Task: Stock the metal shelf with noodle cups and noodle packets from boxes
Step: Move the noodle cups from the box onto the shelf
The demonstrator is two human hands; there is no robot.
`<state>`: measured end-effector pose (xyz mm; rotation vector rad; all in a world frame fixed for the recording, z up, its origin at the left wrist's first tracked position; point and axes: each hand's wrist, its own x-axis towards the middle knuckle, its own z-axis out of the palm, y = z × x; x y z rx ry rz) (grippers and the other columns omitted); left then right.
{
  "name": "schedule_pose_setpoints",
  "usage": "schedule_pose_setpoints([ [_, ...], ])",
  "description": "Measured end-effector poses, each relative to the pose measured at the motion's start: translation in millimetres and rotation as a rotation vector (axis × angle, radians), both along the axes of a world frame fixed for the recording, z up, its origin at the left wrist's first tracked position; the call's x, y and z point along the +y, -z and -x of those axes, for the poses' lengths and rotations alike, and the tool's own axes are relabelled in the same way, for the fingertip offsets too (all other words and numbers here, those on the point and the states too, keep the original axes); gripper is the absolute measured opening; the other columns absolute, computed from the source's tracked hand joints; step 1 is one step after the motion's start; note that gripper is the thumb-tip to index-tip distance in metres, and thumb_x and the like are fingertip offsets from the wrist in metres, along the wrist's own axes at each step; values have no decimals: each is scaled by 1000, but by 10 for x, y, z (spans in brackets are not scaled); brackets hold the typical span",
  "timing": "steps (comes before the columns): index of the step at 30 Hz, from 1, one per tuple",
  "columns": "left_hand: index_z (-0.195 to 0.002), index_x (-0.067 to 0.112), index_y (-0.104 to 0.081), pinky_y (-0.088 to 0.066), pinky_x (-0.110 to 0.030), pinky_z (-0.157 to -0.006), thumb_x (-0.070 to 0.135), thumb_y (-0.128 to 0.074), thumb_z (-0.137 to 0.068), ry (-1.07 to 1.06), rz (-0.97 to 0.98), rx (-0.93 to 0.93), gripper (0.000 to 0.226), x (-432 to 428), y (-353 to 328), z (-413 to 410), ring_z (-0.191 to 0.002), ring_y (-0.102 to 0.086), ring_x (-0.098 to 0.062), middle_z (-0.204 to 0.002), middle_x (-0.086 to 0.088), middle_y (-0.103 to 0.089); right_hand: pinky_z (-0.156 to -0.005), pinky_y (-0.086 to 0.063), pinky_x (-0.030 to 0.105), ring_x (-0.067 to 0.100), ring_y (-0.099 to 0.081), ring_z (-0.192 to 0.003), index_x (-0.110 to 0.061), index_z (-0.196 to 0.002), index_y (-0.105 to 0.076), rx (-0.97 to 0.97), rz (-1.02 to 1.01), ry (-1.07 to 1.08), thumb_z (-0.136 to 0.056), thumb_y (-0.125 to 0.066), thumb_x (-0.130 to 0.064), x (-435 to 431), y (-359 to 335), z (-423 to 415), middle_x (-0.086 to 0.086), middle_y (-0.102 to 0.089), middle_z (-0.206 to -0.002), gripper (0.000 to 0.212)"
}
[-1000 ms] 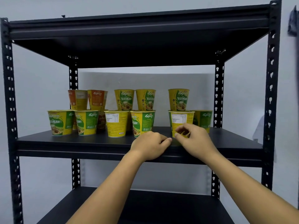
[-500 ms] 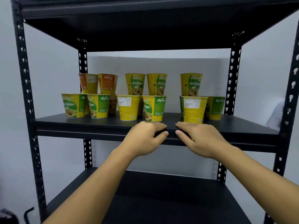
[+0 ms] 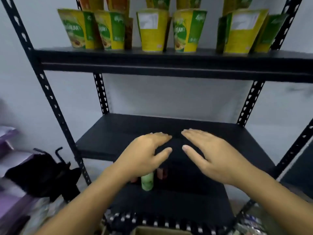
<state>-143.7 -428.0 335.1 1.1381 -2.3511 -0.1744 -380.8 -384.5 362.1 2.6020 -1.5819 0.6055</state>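
Rear noodle cups [image 3: 116,4] cut off at top edge; labels blurred; cardboard box [image 3: 160,232] barely inside bottom edge

Yellow-and-green noodle cups [image 3: 153,30] stand on a black metal shelf [image 3: 169,65] with perforated uprights, against a pale grey wall [image 3: 169,97].

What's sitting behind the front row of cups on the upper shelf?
A back row: orange cups at left, yellow cups to the right. The front row covers their lower parts; the frame cuts off their tops.

Pale grey wall [image 3: 169,99] behind; black bag [image 3: 42,173] lower left, purple clutter [image 3: 8,138] beside.
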Motion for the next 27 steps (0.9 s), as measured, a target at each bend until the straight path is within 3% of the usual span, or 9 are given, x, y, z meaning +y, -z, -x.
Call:
schedule_pose_setpoints([
  [3,-150,24,-54,-36,-27,-118,54,-47,-101,-6,-225,-43,58,178,670,-179,-144,-44,-9,-153,8,-52,-116,-11,11,-3,-21,-149,-31,-159,-31,-32,-227,37,-105,-31,-57,204,653,-225,-19,-32,-161,60],
  [6,-152,25,-51,-40,-24,-113,49,-52,-104,-13,-415,-87,54,348,1346,-354,-141,-46,-8,-154,12,-50,-118,-21,18,2,-27,-148,-29,-159,-33,-62,-446,82,-106,-32,-55,414,1357,-462,-15,-35,-160,59],
  [8,-150,24,-54,-45,-29,-110,48,-54,-103,-28,-570,-138,53,483,1828,-446,-136,-52,-12,-150,9,-55,-118,-25,23,7,-30,-148,-27,-159,-32,-48,-588,119,-106,-33,-54,578,1865,-582,-11,-36,-161,59],
  [10,-146,25,-57,-51,-35,-102,50,-54,-99,-44,-726,-235,54,589,2309,-511,-126,-60,-17,-141,5,-63,-117,-30,27,12,-34,-147,-25,-159,-33,-3,-683,159,-107,-35,-52,721,2346,-655,-7,-38,-161,59],
  [12,-140,28,-60,-57,-35,-85,54,-52,-93,-64,-865,-319,55,699,2762,-542,-103,-68,-20,-118,0,-72,-113,-35,31,19,-40,-143,-22,-156,-36,46,-772,205,-106,-37,-51,847,2791,-683,-1,-43,-158,58],
  [14,-131,20,-64,-55,-33,-75,46,-55,-96,-67,-949,-346,45,815,3070,-526,-94,-66,-23,-104,-6,-71,-110,-36,32,23,-41,-143,-18,-156,-37,62,-861,234,-106,-37,-51,941,3152,-689,3,-43,-158,60],
  [18,-125,8,-65,-39,-32,-70,37,-54,-104,-47,-1060,-373,37,968,3476,-490,-100,-62,-29,-102,-12,-66,-113,-37,36,25,-34,-147,-20,-160,-31,50,-1029,280,-106,-35,-50,1055,3695,-717,2,-36,-162,62],
  [23,-137,17,-57,-44,-31,-82,44,-55,-102,-85,-1085,-378,44,953,4061,-582,-115,-60,-30,-126,-10,-64,-112,-37,31,25,-38,-145,-22,-160,-29,-2,-1153,280,-106,-40,-46,987,4284,-805,4,-36,-163,61],
  [27,-139,24,-55,-52,-46,-94,65,-39,-85,-166,-1058,-383,69,775,4856,-648,-117,-61,-34,-131,-8,-60,-113,-37,33,25,-40,-144,-23,-158,-34,-90,-1215,309,-104,-43,-47,716,5076,-828,3,-39,-161,60],
])
